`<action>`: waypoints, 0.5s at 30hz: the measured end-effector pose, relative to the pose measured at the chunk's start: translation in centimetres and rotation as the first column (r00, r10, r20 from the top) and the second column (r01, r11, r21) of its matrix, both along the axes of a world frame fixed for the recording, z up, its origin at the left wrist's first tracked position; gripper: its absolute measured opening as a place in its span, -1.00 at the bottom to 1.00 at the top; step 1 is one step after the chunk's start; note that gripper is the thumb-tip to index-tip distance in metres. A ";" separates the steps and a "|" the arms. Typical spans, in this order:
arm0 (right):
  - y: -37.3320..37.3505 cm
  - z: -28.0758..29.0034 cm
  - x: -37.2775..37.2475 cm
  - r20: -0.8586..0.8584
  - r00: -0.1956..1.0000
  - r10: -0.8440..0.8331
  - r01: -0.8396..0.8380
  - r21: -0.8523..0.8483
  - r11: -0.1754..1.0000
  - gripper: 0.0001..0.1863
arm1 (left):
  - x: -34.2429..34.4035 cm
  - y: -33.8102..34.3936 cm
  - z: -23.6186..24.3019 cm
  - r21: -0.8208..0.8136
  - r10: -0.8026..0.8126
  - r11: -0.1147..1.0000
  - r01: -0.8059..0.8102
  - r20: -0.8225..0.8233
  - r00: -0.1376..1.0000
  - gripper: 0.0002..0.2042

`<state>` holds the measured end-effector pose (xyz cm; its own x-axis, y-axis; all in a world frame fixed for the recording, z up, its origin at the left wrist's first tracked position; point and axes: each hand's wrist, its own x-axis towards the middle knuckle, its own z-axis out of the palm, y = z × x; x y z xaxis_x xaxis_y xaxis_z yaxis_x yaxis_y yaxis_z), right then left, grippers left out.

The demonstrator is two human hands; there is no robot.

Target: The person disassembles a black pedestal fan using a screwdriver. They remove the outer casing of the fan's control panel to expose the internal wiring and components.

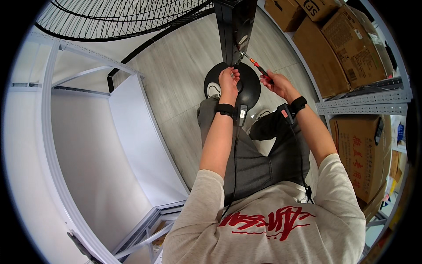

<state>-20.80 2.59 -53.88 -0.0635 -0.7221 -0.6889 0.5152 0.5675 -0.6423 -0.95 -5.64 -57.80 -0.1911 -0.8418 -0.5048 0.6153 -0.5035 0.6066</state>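
A black pedestal fan has a square post (236, 33) rising from a round base (250, 94) on the floor. My right hand (277, 83) is closed round a hand tool with a red and black handle (259, 67). Its bright metal end meets the lower part of the post; its exact kind is too small to make out. My left hand (229, 81) is closed just beside the foot of the post, fingers curled together. What those fingers hold, if anything, is too small to name. Both wrists carry black straps with small modules and cables.
The fan's wire cage (127, 17) spreads across the top left. A white metal shelf frame (145, 119) stands to my left. On the right, a grey rack (365, 103) holds several cardboard boxes (323, 59). My shoes and legs flank the fan base on the grey floor (176, 66).
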 end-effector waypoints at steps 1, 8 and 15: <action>0.0 0.0 -0.1 -0.037 0.999 0.014 -0.014 -0.015 1.000 -0.77 | -0.1 0.0 0.0 -0.001 -0.004 1.000 0.004 -0.003 1.000 -0.85; -0.1 0.0 0.4 -0.083 0.997 0.007 -0.014 -0.080 0.997 -0.79 | 0.0 0.0 -0.1 -0.011 -0.008 1.000 0.008 -0.002 1.000 -0.85; 0.0 -0.5 0.3 -0.240 0.969 0.058 -0.083 -0.096 0.992 -0.80 | -0.3 0.1 0.2 -0.006 -0.027 1.000 0.027 0.019 0.999 -0.89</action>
<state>-20.54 2.56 -54.43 -0.1616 -0.7977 -0.5810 0.3025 0.5203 -0.7986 -1.22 -5.58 -57.60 -0.2043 -0.8394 -0.5036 0.5897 -0.5162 0.6211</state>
